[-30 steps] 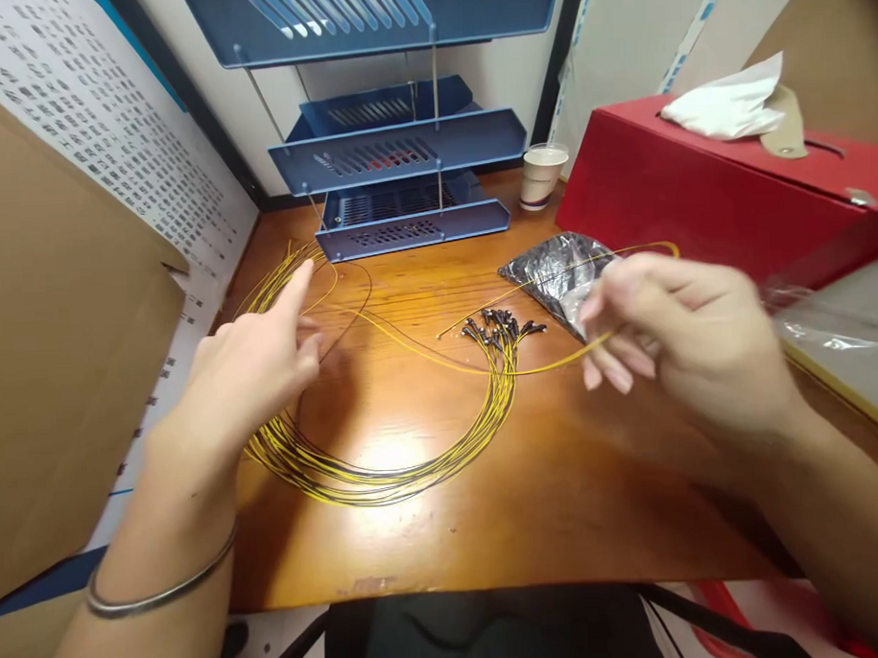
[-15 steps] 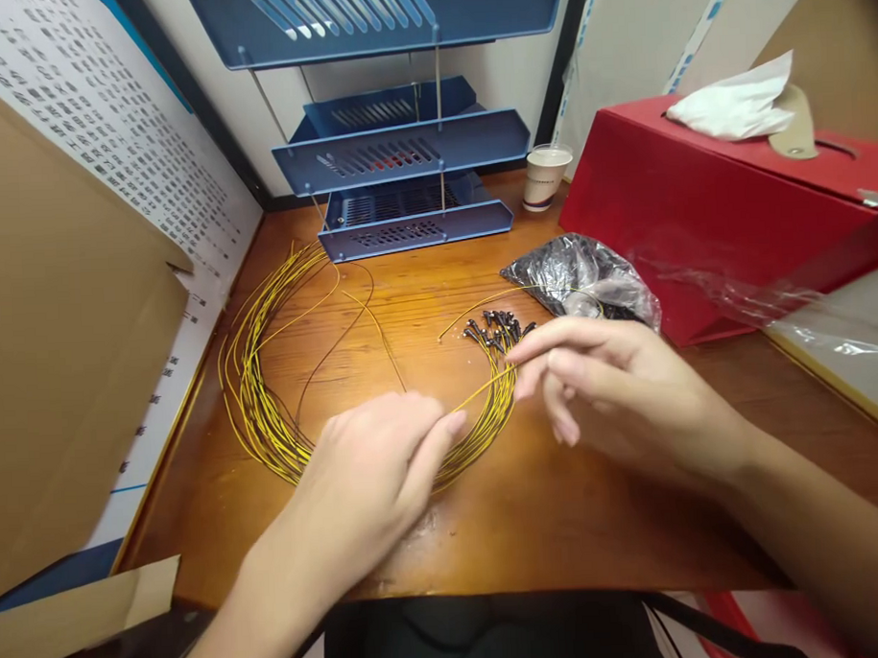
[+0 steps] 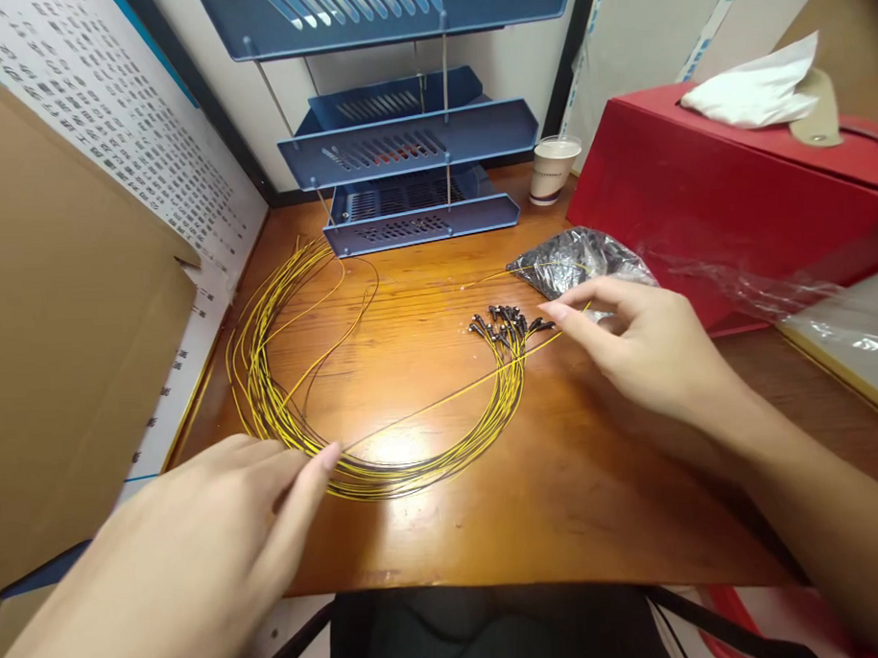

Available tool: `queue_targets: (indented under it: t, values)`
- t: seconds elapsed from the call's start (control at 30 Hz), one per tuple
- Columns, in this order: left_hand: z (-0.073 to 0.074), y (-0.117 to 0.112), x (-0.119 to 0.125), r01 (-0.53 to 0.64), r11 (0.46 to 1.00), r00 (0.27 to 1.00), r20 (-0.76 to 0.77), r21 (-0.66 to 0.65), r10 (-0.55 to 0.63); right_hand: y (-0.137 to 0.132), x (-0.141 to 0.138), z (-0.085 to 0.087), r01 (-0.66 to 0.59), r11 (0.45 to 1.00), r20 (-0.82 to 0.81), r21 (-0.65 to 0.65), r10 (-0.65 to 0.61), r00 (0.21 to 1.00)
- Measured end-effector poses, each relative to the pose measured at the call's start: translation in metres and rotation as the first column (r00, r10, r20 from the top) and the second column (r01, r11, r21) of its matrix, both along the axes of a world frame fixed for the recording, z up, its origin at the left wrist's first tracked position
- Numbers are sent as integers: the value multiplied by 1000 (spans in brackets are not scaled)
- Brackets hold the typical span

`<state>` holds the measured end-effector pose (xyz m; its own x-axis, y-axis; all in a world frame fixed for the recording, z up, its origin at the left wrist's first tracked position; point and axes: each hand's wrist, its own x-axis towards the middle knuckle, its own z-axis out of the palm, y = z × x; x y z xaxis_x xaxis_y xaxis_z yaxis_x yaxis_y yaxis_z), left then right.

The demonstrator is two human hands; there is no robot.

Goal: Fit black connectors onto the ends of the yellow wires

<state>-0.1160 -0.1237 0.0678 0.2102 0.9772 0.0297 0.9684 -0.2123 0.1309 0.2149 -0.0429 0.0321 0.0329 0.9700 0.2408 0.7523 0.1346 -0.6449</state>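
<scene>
A single yellow-and-black wire (image 3: 442,402) is stretched slantwise between my two hands. My left hand (image 3: 271,479), at the lower left, is closed with thumb and fingers pinching the wire. My right hand (image 3: 626,337) pinches it farther up, beside the plastic bag; the black end there is small and partly at my fingertips. Beneath the stretched wire, a loose coil of yellow and black wires (image 3: 415,474) lies on the table. Its right ends carry a cluster of small black connectors (image 3: 507,325). A clear bag of black parts (image 3: 584,252) lies behind my right hand.
At the back stands a blue tiered file tray (image 3: 421,229). A paper cup (image 3: 553,171) is to its right, next to a red box (image 3: 694,205) with a tissue on top. Cardboard (image 3: 71,332) rises along the left, and the wooden table (image 3: 504,547) ends near my body.
My left hand has moved left and toward me, while my right hand has shifted slightly right and up. The wire between them now spans a longer, straighter stretch.
</scene>
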Motion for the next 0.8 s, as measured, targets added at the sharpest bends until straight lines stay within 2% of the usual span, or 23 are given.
queue_targets:
  t: [0.07, 0.13, 0.23, 0.33, 0.4, 0.43, 0.47, 0.6, 0.67, 0.8]
  values:
    - [-1, 5, -11, -113, 993, 961, -257, -16, 105, -2, -1, 0, -119, 992, 74, -33, 121, 990]
    - [-3, 12, -22, -181, 983, 890, -419, 35, 179, -5, -4, 2, -281, 953, 61, -112, 289, 955]
    - [-7, 26, -32, -242, 970, 861, -453, 34, 231, -10, -9, 5, -451, 869, 2, -203, 461, 887]
    - [-6, 33, -27, -271, 962, 888, -390, -18, 243, -14, -14, 6, -546, 810, 17, -213, 562, 827]
    - [-5, 31, -13, -191, 980, 936, -310, -54, 165, -15, -15, 4, -574, 793, 57, -204, 595, 802]
    - [-6, 28, -4, -126, 991, 958, -263, -46, 110, -15, -16, 3, -574, 792, 76, -208, 598, 798]
    - [-9, 23, 7, -21, 998, 978, -209, -65, 7, -15, -17, 2, -567, 795, 92, -218, 595, 799]
    - [-31, 4, 48, 248, 969, 968, -26, 0, -248, -15, -19, -4, -514, 830, 148, -215, 548, 823]
    - [-44, -2, 62, 304, 953, 953, 13, 3, -304, -15, -20, -8, -490, 860, 182, -140, 509, 841]
    - [-56, -3, 83, 289, 957, 949, 124, 29, -291, -19, -26, -16, -406, 911, 219, 77, 381, 898]
